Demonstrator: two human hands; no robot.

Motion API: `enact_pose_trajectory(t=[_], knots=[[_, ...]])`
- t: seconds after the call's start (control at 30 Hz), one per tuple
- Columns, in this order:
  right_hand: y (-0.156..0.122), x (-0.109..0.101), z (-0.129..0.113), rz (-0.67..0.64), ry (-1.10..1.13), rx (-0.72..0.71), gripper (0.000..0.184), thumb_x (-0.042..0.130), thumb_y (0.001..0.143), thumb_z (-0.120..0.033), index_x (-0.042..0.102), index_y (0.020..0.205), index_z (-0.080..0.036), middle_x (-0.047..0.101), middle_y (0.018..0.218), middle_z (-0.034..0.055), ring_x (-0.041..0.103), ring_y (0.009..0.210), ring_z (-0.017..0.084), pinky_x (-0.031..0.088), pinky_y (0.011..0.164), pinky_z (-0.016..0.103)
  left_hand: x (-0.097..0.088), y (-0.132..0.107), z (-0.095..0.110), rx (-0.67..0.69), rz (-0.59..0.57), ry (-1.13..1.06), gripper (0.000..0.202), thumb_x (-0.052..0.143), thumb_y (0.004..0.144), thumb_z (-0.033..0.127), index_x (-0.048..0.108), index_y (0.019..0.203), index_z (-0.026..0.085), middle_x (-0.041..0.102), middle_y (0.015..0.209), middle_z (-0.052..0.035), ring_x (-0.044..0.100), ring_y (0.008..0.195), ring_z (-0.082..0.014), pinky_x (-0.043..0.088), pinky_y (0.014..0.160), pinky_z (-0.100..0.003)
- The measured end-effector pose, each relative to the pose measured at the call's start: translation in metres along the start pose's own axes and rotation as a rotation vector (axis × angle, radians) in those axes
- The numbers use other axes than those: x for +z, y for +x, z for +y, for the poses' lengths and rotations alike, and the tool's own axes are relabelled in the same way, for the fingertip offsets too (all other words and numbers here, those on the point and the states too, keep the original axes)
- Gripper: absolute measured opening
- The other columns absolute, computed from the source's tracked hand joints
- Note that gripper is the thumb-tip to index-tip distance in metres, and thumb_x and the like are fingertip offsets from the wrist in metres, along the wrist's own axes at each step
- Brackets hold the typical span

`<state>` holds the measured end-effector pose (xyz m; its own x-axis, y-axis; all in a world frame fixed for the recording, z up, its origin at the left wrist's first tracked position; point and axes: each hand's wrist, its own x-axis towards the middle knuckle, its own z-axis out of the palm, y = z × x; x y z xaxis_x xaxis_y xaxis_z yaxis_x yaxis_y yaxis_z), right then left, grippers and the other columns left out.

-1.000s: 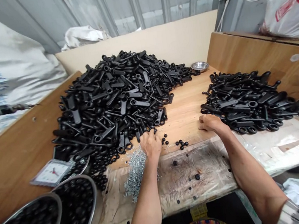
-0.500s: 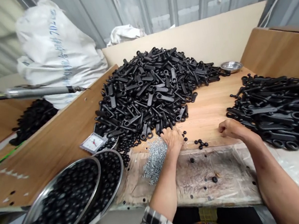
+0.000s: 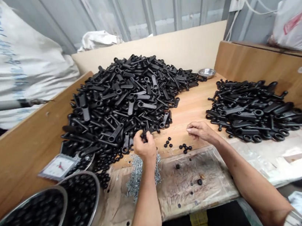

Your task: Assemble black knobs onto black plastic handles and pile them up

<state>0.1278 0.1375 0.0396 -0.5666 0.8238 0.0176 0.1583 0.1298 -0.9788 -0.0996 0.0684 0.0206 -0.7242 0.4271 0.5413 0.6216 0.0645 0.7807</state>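
My left hand is closed round a black plastic lever part at the near edge of the big heap of black lever parts. My right hand hovers just right of it with fingers curled in a pinch; what it holds, if anything, is too small to make out. Between and below the hands lie a few small black rings on the wooden table. A pile of small silvery metal pieces lies under my left wrist. A second, smaller heap of black lever parts lies to the right.
Two steel bowls of black round parts stand at the near left, next to a small square clock. A small steel dish sits at the back. Wooden side boards wall the table. White sacks lie at the left.
My left hand has closed on a lever part from the heap's edge. My right hand has moved left from the right heap toward the middle. The camera swung left, then back.
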Motion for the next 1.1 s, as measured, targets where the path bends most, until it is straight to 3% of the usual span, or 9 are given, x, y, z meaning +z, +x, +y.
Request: enact_pose_trajectory(t=[0.07,0.1,0.2,0.27,0.53,0.7,0.87,0.97,1.1], knots=[[-0.002,0.01,-0.005,-0.05,0.24,0.005,0.025,0.057,0.071,-0.038,0.055,0.073,-0.014,0.053,0.058,-0.0013,0.047,0.043,0.007,0.035,0.04,0.018,-0.003,0.002,0.008,-0.204,0.024,-0.325,0.036,0.057,0.066,0.037,0.053,0.093,0.014,0.057,0.082,-0.0043,0.055,0.07,-0.0138,0.047,0.066,-0.029],[-0.004,0.015,-0.006,-0.085,0.358,0.015,0.026,0.058,0.071,-0.039,0.055,0.076,-0.014,0.054,0.059,-0.001,0.047,0.042,0.007,0.034,0.038,0.017,-0.004,0.001,0.012,-0.329,-0.03,-0.482,0.037,0.06,0.063,0.038,0.052,0.091,0.014,0.056,0.078,-0.0023,0.054,0.065,-0.0123,0.047,0.061,-0.027],[-0.008,0.03,-0.008,-0.196,0.616,0.045,0.028,0.061,0.07,-0.04,0.056,0.082,-0.015,0.054,0.058,-0.0019,0.047,0.039,0.007,0.032,0.035,0.017,-0.005,-0.01,0.026,-0.648,-0.35,-0.823,0.036,0.067,0.055,0.033,0.053,0.083,0.014,0.055,0.07,0.0008,0.052,0.054,-0.0098,0.045,0.048,-0.023],[-0.011,0.038,-0.008,-0.25,0.69,0.072,0.029,0.062,0.07,-0.041,0.056,0.081,-0.016,0.053,0.056,-0.0026,0.047,0.038,0.008,0.032,0.034,0.017,-0.003,-0.019,0.032,-0.755,-0.492,-0.922,0.035,0.068,0.053,0.029,0.053,0.08,0.014,0.056,0.067,0.0016,0.052,0.051,-0.0097,0.043,0.044,-0.021],[-0.018,0.05,-0.011,-0.303,0.743,0.127,0.027,0.064,0.069,-0.04,0.057,0.082,-0.017,0.053,0.055,-0.0031,0.05,0.039,0.009,0.033,0.033,0.017,0.002,-0.034,0.037,-0.937,-0.58,-1.182,0.025,0.061,0.061,0.02,0.058,0.085,0.014,0.055,0.063,0.0021,0.054,0.055,-0.0096,0.045,0.051,-0.022],[-0.023,0.052,-0.017,-0.353,0.733,0.101,0.026,0.062,0.071,-0.039,0.059,0.083,-0.016,0.054,0.054,-0.0023,0.051,0.039,0.01,0.036,0.034,0.018,0.003,-0.037,0.036,-1.033,-0.706,-1.342,0.019,0.054,0.071,0.023,0.058,0.086,0.012,0.06,0.069,-0.0036,0.059,0.066,-0.0144,0.046,0.058,-0.025],[-0.026,0.064,-0.015,-0.441,0.642,0.104,0.029,0.063,0.07,-0.04,0.061,0.086,-0.015,0.059,0.058,0.0007,0.055,0.043,0.011,0.04,0.038,0.019,0.0,-0.042,0.042,-1.078,-0.772,-1.399,0.018,0.053,0.073,0.025,0.057,0.087,0.014,0.059,0.069,-0.0011,0.06,0.081,-0.0171,0.048,0.072,-0.029],[-0.024,0.067,-0.011,-0.444,0.54,0.097,0.03,0.065,0.07,-0.037,0.064,0.088,-0.014,0.058,0.058,0.0008,0.053,0.043,0.01,0.039,0.039,0.019,-0.003,-0.042,0.046,-1.12,-0.844,-1.334,0.019,0.053,0.073,0.028,0.056,0.087,0.015,0.059,0.067,-0.0012,0.061,0.077,-0.0193,0.05,0.065,-0.033],[-0.019,0.051,-0.012,-0.366,0.476,0.092,0.025,0.065,0.07,-0.033,0.066,0.087,-0.014,0.059,0.062,0.0014,0.053,0.046,0.009,0.039,0.041,0.018,-0.005,-0.038,0.043,-1.113,-0.699,-1.285,0.015,0.054,0.073,0.024,0.053,0.085,0.016,0.057,0.061,0.0003,0.06,0.065,-0.0157,0.047,0.055,-0.025]])
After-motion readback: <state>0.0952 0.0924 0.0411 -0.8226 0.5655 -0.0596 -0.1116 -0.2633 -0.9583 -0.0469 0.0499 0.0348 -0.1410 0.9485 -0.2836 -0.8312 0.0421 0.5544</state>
